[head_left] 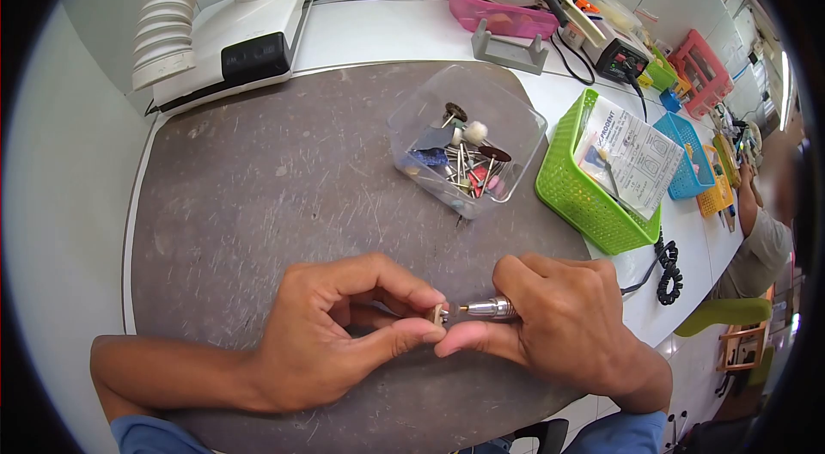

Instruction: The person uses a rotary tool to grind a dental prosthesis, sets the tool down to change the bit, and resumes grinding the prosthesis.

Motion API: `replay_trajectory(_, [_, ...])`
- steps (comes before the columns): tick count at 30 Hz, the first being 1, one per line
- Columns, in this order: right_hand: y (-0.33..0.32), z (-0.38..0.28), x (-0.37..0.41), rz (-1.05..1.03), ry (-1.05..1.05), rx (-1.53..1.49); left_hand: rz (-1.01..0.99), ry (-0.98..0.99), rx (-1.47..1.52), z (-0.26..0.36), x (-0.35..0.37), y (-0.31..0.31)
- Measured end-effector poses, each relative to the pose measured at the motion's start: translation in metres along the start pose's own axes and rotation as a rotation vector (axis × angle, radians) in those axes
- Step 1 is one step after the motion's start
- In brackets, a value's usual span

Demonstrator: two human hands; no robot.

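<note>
Between the thumb and index finger of my left hand (pixel 344 325) is a small beige piece (pixel 436 315) with a metallic part on its right side. My right hand (pixel 563 316) is wrapped round a silver rotary handpiece (pixel 490 308), whose thin tip points left at the small piece. The tip is very near the piece; whether they touch I cannot tell. My right thumb reaches out close to my left fingertips. Both hands are over the front of the brown work mat (pixel 223 222).
Beyond my hands is a clear plastic box (pixel 524 158) of rotary bits. A green basket (pixel 593 218) with a paper packet (pixel 632 153) stands right of it. A white machine with a hose (pixel 163 24) is back left. A person (pixel 765 239) works far right.
</note>
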State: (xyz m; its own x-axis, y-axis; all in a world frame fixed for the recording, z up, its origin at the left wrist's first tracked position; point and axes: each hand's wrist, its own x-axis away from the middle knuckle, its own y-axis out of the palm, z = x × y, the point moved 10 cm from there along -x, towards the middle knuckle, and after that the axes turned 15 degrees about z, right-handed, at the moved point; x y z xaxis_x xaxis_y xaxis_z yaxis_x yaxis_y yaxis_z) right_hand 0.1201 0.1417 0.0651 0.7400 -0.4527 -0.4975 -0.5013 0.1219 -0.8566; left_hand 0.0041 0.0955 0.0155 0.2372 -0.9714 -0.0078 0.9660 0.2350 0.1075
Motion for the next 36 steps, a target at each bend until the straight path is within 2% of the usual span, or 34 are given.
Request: replay_trajectory(36, [0.0019, -0.0061, 0.0019, 0.027, -0.071, 0.029, -0.003, -0.011, -0.016, -0.001, 0.0001, -0.0005])
